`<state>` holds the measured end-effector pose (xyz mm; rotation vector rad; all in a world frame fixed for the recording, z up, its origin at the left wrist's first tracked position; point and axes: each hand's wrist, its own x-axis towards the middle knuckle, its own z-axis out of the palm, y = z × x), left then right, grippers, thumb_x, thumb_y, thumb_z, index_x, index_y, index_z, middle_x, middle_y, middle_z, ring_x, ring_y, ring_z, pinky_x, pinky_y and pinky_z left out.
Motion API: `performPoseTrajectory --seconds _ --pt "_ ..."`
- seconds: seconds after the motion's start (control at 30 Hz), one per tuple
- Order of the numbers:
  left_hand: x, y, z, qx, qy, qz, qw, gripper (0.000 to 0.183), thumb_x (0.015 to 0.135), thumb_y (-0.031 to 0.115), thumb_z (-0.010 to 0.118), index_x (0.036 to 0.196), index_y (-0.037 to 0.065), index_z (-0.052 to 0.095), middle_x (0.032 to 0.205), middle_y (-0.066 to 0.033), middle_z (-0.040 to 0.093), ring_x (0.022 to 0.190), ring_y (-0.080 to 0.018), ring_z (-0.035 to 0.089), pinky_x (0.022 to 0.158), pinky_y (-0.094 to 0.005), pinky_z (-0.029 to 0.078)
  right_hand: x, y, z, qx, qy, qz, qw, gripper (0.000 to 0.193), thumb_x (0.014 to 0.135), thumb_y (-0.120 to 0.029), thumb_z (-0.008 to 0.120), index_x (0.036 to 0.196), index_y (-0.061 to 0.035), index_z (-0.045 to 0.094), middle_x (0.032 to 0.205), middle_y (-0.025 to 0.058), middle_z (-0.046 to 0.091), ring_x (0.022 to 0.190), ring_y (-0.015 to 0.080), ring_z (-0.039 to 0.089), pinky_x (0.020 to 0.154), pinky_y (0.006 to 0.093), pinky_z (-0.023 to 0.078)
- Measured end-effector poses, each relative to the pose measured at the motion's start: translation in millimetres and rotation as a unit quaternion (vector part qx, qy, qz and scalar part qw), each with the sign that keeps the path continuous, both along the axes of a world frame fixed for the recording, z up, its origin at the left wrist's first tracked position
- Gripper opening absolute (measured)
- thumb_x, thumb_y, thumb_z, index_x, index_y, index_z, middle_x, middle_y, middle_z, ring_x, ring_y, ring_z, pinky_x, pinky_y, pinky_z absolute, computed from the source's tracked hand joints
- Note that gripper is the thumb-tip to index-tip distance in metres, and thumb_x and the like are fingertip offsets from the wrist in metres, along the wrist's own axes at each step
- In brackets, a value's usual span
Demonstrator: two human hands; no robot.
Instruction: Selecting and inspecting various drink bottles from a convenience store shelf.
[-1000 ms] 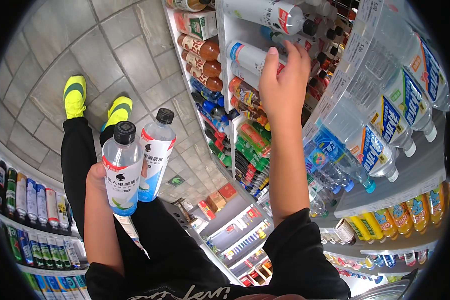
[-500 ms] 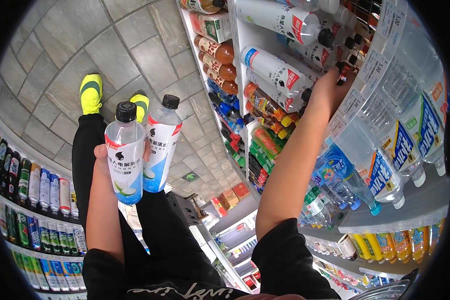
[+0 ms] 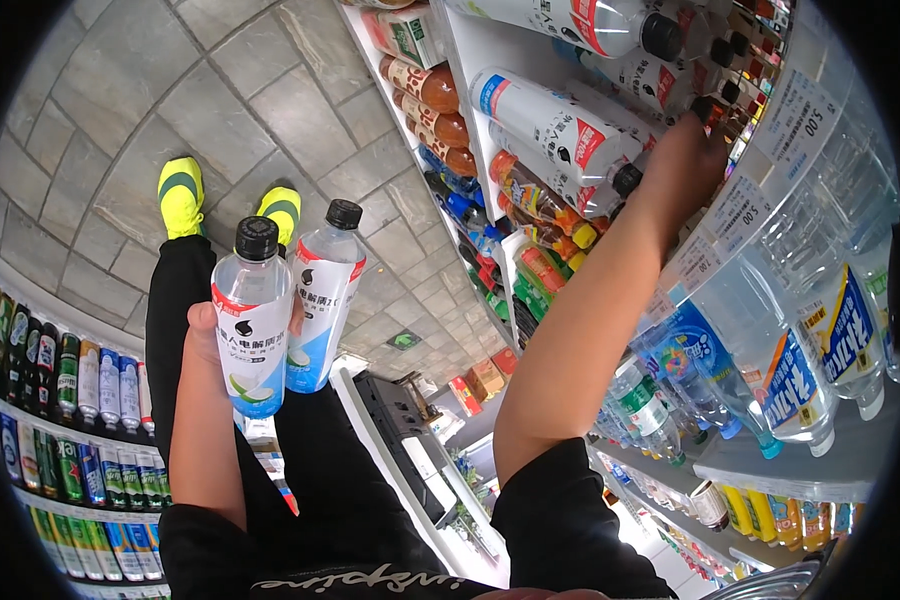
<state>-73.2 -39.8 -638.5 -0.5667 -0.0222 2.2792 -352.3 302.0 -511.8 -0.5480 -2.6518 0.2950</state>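
Observation:
My left hand [image 3: 206, 338] holds two clear drink bottles side by side, both with black caps and white-and-blue labels: one bottle [image 3: 254, 318] nearer me and a second bottle [image 3: 322, 296] to its right. My right hand [image 3: 686, 158] is stretched up into the shelf on the right, among lying white bottles with black caps [image 3: 568, 130]. Its fingers are hidden between the bottles and the shelf edge [image 3: 750, 190], so I cannot tell what they touch.
Shelves of bottled drinks rise on the right, with water bottles [image 3: 790, 370] on a clear shelf close to me. A low shelf of cans and bottles [image 3: 70, 400] runs along the left. Grey stone floor tiles [image 3: 170, 90] lie below, with my yellow shoes [image 3: 182, 196] on them.
My right hand has moved rightward and deeper into the upper shelf, away from the white bottle it touched earlier. The two bottles in my left hand have stayed upright.

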Motion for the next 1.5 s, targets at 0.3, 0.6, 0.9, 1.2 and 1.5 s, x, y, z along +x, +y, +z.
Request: performPoseTrajectory --seconds 0.3,0.6,0.9,1.2,1.5 --pt "-2 1 -9 0.020 0.008 0.017 1.000 0.092 0.064 0.065 0.076 0.126 -0.001 0.058 0.098 -0.0191 0.068 0.092 -0.0308 0.067 0.084 -0.0400 0.051 -8 11 -4 0.020 -0.012 0.003 1.000 0.060 0.090 -0.040 0.065 0.132 0.0013 0.057 0.130 0.0223 0.060 0.119 0.0343 0.060 0.102 0.0408 0.046" --pt "-38 15 10 -0.012 0.006 0.001 1.000 0.072 0.074 0.053 0.072 0.119 -0.002 0.062 0.095 -0.0206 0.070 0.091 -0.0317 0.069 0.082 -0.0397 0.052 -11 16 -1 0.039 -0.031 0.009 0.999 0.059 0.089 -0.041 0.067 0.130 0.0008 0.058 0.126 0.0211 0.062 0.115 0.0328 0.062 0.100 0.0398 0.047" --pt "-194 229 75 -0.180 0.012 0.072 0.981 0.053 0.084 0.041 0.068 0.113 -0.003 0.067 0.093 -0.0222 0.072 0.091 -0.0326 0.071 0.080 -0.0394 0.052 -19 18 0 0.066 -0.048 0.022 0.996 0.058 0.088 -0.041 0.069 0.128 0.0002 0.059 0.122 0.0200 0.064 0.112 0.0312 0.064 0.098 0.0389 0.048" --pt "-282 314 126 -0.299 -0.005 0.085 0.950 0.045 0.089 0.036 0.066 0.111 -0.004 0.069 0.093 -0.0229 0.072 0.091 -0.0329 0.072 0.080 -0.0391 0.053 -16 13 2 0.087 -0.080 0.029 0.993 0.057 0.088 -0.042 0.071 0.126 -0.0003 0.061 0.118 0.0188 0.067 0.109 0.0297 0.066 0.097 0.0380 0.050" --pt "-60 33 20 -0.053 0.002 -0.012 0.999 0.071 0.075 0.052 0.073 0.122 -0.001 0.061 0.097 -0.0210 0.070 0.092 -0.0309 0.069 0.082 -0.0388 0.052 -1 -19 3 0.138 -0.135 0.062 0.979 0.056 0.087 -0.043 0.072 0.123 -0.0009 0.062 0.114 0.0177 0.069 0.106 0.0281 0.068 0.095 0.0371 0.051"
